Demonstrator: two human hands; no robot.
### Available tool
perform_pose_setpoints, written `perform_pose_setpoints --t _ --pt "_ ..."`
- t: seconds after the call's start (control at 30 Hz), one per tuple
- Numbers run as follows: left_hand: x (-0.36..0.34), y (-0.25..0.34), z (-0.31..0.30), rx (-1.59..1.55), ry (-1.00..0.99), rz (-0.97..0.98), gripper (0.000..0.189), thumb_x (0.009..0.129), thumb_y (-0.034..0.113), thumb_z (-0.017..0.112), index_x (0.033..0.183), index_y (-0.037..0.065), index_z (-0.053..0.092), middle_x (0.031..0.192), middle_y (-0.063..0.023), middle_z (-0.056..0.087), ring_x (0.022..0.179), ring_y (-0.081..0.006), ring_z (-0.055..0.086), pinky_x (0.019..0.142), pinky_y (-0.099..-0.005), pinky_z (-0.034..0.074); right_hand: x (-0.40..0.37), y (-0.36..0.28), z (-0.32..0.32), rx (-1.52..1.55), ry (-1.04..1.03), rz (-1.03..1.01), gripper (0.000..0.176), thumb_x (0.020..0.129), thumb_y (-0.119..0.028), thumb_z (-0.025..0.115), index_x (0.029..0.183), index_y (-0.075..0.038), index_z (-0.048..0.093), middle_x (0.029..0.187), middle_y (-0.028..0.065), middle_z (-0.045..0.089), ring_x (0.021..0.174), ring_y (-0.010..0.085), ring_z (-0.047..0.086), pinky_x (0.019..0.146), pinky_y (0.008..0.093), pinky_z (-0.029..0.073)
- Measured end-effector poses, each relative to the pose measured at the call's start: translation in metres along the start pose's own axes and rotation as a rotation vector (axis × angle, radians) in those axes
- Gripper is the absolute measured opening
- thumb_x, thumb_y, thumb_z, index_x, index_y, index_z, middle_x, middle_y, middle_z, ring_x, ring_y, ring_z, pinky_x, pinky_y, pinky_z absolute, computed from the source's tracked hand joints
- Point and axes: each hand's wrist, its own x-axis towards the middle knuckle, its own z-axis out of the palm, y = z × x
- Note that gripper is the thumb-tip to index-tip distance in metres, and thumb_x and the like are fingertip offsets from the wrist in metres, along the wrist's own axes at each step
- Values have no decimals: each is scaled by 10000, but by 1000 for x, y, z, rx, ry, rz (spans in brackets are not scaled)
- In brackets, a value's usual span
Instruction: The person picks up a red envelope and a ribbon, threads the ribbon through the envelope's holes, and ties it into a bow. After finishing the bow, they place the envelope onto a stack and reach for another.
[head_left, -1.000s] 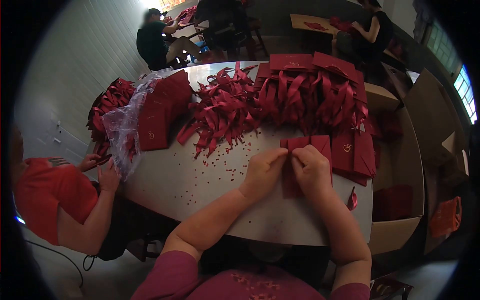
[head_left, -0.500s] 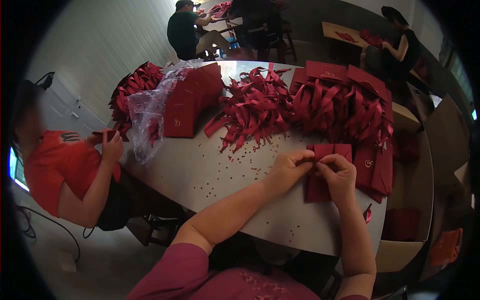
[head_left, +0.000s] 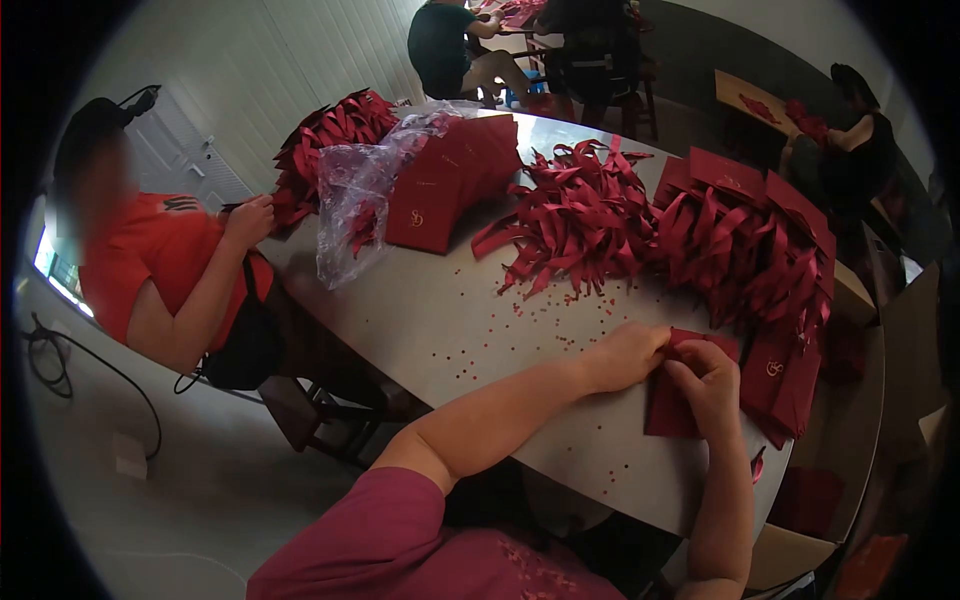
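Note:
A flat dark red paper gift bag point(head_left: 670, 408) lies on the table in front of me, partly covered by my hands. My left hand point(head_left: 640, 355) is closed, its fingertips pinching at the bag's top edge. From the other side my right hand point(head_left: 712, 380) is closed too, with thumb and forefinger at the same edge. Any ribbon between the fingertips is too small to make out. Just beyond lies a heap of red bags with ribbon handles point(head_left: 735, 240). More flat bags with a gold emblem point(head_left: 783, 375) are stacked to the right.
Loose red ribbons point(head_left: 585, 215) are heaped mid-table, near a stack of bags point(head_left: 430, 210) and clear plastic wrap point(head_left: 350, 205). Small red dots scatter the tabletop point(head_left: 400, 330). A person in an orange shirt point(head_left: 165, 250) works at left. An open cardboard box point(head_left: 850, 420) stands right; others sit behind.
My view has swung left, so the scene sits farther right. Both hands remain at the bag's top edge, now closer together. The person at left has raised their hands.

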Motion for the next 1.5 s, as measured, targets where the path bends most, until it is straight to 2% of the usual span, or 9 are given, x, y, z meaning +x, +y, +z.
perform_pose_setpoints --t 0.27,0.5,0.7,0.97,1.03,1.17,1.3,1.37,1.5 --pt "4 -4 -39 159 -381 43 130 833 91 578 919 -6 594 919 -218 648 912 -433 603 791 -456 485 0 -18 -9 -287 -239 44 511 646 -118 817 1113 4 651 1012 175 683 918 299 667 811 363 521" --pt "7 4 -86 -5 -345 -531 104 808 70 574 853 -23 586 764 -167 638 708 -329 614 679 -383 494 -2 -8 -10 -355 -177 -28 504 690 -108 827 1144 19 649 854 91 669 822 146 627 743 292 510" --pt "7 -26 -73 196 -165 -315 76 825 58 600 823 -17 598 712 -104 619 639 -180 614 592 -341 482 -4 -45 -49 -22 -295 288 412 779 -87 764 1153 21 628 698 2 582 624 73 552 573 245 457" --pt "13 -49 -53 373 124 -140 91 804 43 636 881 -6 639 825 -188 655 781 -354 649 706 -405 505 -14 -35 -110 307 -498 106 234 830 10 662 1064 7 644 768 36 647 580 75 591 469 234 455" --pt "14 -49 -45 401 155 -93 83 816 45 630 884 -2 642 836 -185 657 796 -353 650 715 -406 504 -11 -18 -101 1095 -267 -97 232 877 -24 571 1100 12 625 880 117 687 545 132 586 447 257 440" --pt "17 -55 -33 399 261 29 81 846 53 616 900 2 649 860 -178 665 825 -356 651 738 -407 508 -6 -34 -76 1352 3 -117 317 904 15 487 1207 -5 575 1113 191 676 676 176 618 566 250 476" --pt "15 -22 -36 317 443 -5 109 846 78 641 914 -5 663 870 -165 676 822 -335 662 730 -401 512 3 -18 -65 977 136 -87 294 908 45 555 1193 -21 593 1146 169 675 702 134 605 609 228 464" --pt "13 17 -49 209 -1 -502 150 827 146 682 900 16 671 935 -174 688 857 -349 653 763 -423 514 4 -3 -65 922 150 -49 239 891 32 632 1125 -16 628 1067 134 684 689 117 591 627 215 460" --pt "2 0 -19 320 -41 -303 186 775 125 751 860 -13 659 811 -130 674 747 -258 665 693 -354 520 4 -8 -51 300 292 -141 151 836 -8 725 972 -19 660 1006 63 649 778 83 576 669 212 454"
